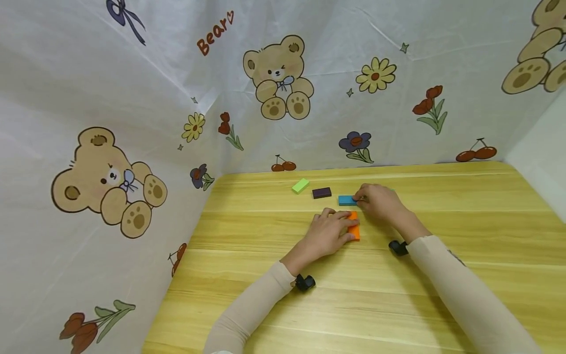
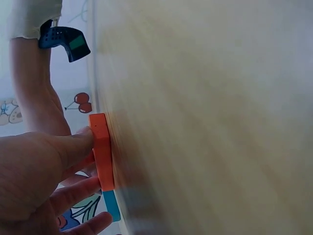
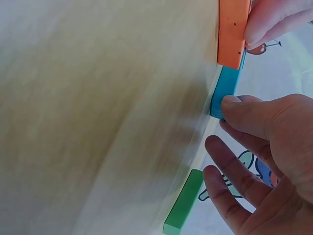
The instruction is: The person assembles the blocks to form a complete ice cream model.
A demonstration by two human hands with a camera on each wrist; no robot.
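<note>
On the wooden table, my left hand (image 1: 326, 234) grips an orange block (image 1: 355, 232), its thumb at the near end and its fingers over the upper part. Just beyond it, a blue block (image 1: 346, 200) lies flat, and my right hand (image 1: 381, 202) pinches the right end between thumb and index finger. In the right wrist view that hand's other fingers stand spread, close to a green block (image 3: 183, 203). From the head camera, the right hand hides most of the green one. The left wrist view has the orange block (image 2: 101, 152) in front of the blue one.
Left of the blue block lie a dark purple block (image 1: 322, 192) and a light green block (image 1: 300, 186). A white cloth printed with bears (image 1: 278, 78) and flowers rises behind and left of the table (image 1: 247, 236). Each wrist wears a black camera (image 1: 305, 282).
</note>
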